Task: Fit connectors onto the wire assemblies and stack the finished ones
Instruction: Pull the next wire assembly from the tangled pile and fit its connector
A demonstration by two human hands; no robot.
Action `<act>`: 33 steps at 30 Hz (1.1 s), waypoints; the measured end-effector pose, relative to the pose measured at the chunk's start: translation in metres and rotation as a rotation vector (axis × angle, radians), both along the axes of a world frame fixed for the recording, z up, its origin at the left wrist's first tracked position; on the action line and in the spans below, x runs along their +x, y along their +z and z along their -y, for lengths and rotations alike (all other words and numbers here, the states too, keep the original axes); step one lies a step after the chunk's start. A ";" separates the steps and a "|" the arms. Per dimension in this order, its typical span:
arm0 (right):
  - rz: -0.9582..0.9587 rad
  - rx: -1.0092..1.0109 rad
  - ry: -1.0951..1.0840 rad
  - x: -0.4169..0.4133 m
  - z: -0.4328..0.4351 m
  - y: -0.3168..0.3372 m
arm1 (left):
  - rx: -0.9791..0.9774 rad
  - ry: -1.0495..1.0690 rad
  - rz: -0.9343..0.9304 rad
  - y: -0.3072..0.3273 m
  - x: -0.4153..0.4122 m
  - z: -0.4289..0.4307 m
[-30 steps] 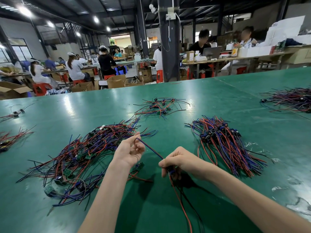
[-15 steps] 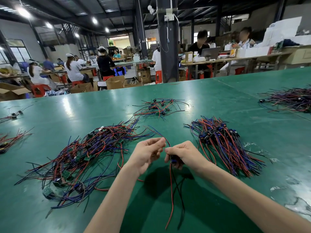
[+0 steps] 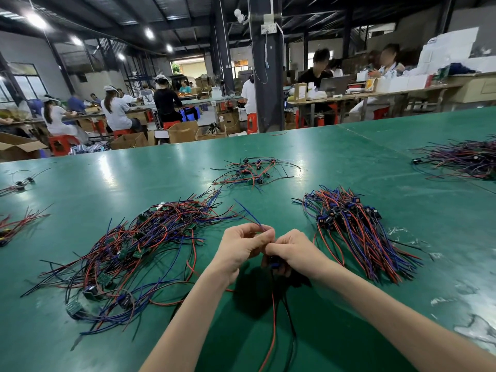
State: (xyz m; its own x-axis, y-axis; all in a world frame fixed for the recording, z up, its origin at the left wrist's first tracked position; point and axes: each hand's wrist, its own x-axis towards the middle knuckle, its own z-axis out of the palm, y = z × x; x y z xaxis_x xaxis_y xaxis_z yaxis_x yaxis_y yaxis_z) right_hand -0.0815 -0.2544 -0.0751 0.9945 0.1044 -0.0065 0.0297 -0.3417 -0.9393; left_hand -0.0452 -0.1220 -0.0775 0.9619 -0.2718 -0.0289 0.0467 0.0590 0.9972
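Observation:
My left hand (image 3: 243,247) and my right hand (image 3: 291,251) meet fingertip to fingertip above the green table (image 3: 335,170). The left pinches a blue wire (image 3: 248,214) whose free end sticks up and away. The right grips a small blue and black connector (image 3: 274,263), with a red wire (image 3: 273,326) and a black wire hanging from it toward me. A loose tangle of red, blue and black wire assemblies (image 3: 134,245) lies at my left. A neater pile with blue connectors fitted (image 3: 357,229) lies at my right.
A small heap of wires (image 3: 252,171) lies farther back in the middle, another heap (image 3: 461,159) at the far right, and a few bundles (image 3: 16,224) at the left edge. Beyond the table several people sit at benches among cardboard boxes.
My left hand has carried the blue wire rightward until it met my right hand at the connector. The hanging red and black wires have swung under my right hand.

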 end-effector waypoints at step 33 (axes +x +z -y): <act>0.011 0.042 0.201 -0.004 -0.005 0.002 | -0.308 0.112 -0.533 0.010 0.025 -0.035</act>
